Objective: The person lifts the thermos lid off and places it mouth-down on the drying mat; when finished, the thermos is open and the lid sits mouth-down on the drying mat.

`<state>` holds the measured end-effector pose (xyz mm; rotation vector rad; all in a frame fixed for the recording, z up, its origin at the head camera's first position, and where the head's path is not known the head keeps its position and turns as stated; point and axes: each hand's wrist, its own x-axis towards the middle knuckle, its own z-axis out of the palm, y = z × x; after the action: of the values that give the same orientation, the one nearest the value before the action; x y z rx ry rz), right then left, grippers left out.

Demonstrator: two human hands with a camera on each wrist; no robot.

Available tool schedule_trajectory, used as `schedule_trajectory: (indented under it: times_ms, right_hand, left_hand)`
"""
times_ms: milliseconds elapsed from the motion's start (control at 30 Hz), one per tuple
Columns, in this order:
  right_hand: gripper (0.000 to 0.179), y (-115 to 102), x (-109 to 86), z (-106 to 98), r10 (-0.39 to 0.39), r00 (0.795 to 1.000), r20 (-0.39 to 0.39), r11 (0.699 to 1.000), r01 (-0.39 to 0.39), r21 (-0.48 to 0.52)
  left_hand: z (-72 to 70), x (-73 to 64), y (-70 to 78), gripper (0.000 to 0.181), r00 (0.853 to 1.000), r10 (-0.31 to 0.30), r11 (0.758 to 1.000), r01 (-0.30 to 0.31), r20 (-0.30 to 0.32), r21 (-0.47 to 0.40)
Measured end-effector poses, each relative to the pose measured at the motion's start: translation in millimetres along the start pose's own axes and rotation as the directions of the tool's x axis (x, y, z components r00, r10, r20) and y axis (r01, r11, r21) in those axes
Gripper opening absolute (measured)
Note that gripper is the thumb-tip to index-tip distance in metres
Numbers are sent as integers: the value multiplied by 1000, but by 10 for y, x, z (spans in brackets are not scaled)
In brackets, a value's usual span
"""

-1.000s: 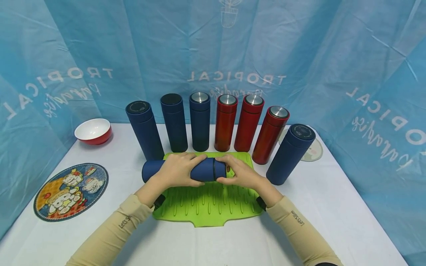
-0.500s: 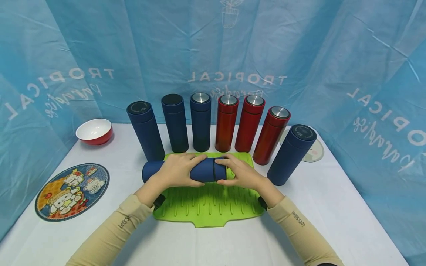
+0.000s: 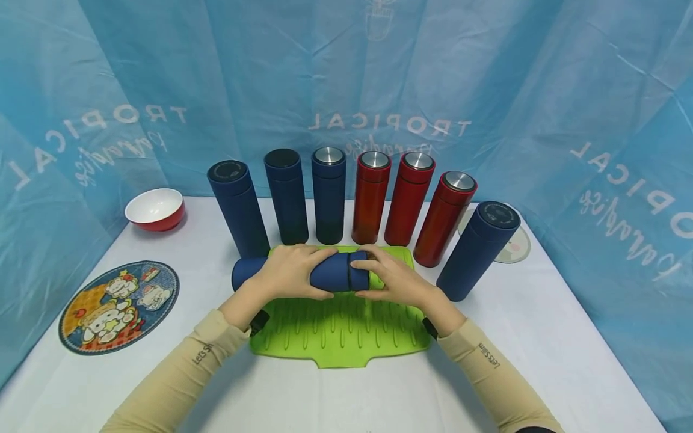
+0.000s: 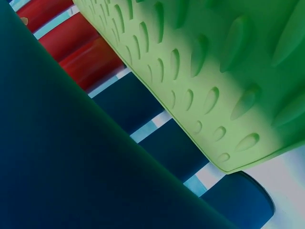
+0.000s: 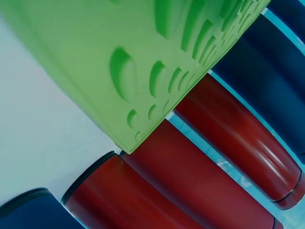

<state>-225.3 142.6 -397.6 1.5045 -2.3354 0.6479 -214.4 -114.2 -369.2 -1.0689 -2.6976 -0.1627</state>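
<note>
Held bottle: dark blue cylindrical bottle (image 3: pixel 330 274), matte, smooth-sided, plain on the surface that shows; lying sideways, nearly level.
Seam: dark ring near its right end, marking off a short section of the same blue; right end face turned out of sight.
Other end: rounded edge protruding left beyond the hand.
Position: across the back part of a lime-green ribbed mat (image 3: pixel 341 337); contact with the mat cannot be told.
Left hand: left hand (image 3: pixel 287 272) wrapped over the bottle's long body, thumb on the near side, fingers across the top.
Right hand: right hand (image 3: pixel 397 280) grasping the short section past the seam, finger and thumb set on opposite sides.
Blue row: three upright dark blue bottles, two with black tops (image 3: pixel 240 210) (image 3: pixel 287 201) and one with a silver top (image 3: pixel 329 201), behind and left.
Red row: three glossy red bottles with silver tops (image 3: pixel 371 201) (image 3: pixel 409 201) (image 3: pixel 445 219), continuing right.
Far right: upright blue bottle with printed black top (image 3: pixel 473 255), a pale round mat (image 3: pixel 514 245) partly behind it.
Left side: red bowl with white inside (image 3: pixel 162 225); round cartoon-patterned placemat (image 3: pixel 119 308) nearer.
Sleeves: beige, dark lettering (image 3: pixel 184 376).
Wrist views: mat ribs large, standing bottles beyond; neither hand visible.
</note>
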Motion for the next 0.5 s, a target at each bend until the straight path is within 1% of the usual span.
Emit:
schedule_trajectory:
  times_ms: [200, 233, 300, 333, 400, 467, 500]
  right_hand:
    - [54, -14, 47, -35, -45, 999, 13, 991, 46, -129]
    - [54, -19, 53, -32, -51, 999, 10, 987, 52, -150]
    - [59, -20, 62, -18, -56, 998, -8, 983, 54, -174]
    - [64, -17, 66, -10, -51, 998, -21, 985, 47, -168]
    - [74, -14, 75, 1, -26, 998, -49, 993, 20, -121]
    - [83, -12, 84, 5, 31, 997, -66, 999, -32, -5]
    - [86, -18, 90, 0, 78, 995, -65, 995, -73, 70]
  left_hand:
    - [-21, 16, -11, 83, 997, -49, 997, 52, 56, -49]
    - [-23, 11, -12, 83, 997, -56, 997, 60, 61, -56]
    - [-24, 2, -14, 83, 996, -65, 996, 69, 65, -64]
    - [-24, -2, -15, 83, 996, -67, 996, 71, 65, -62]
    - [-22, -8, -18, 83, 995, -71, 996, 75, 66, -54]
    - [-19, -13, -19, 83, 995, -77, 996, 80, 68, -46]
    - [-19, -15, -19, 83, 994, -80, 996, 83, 70, -44]
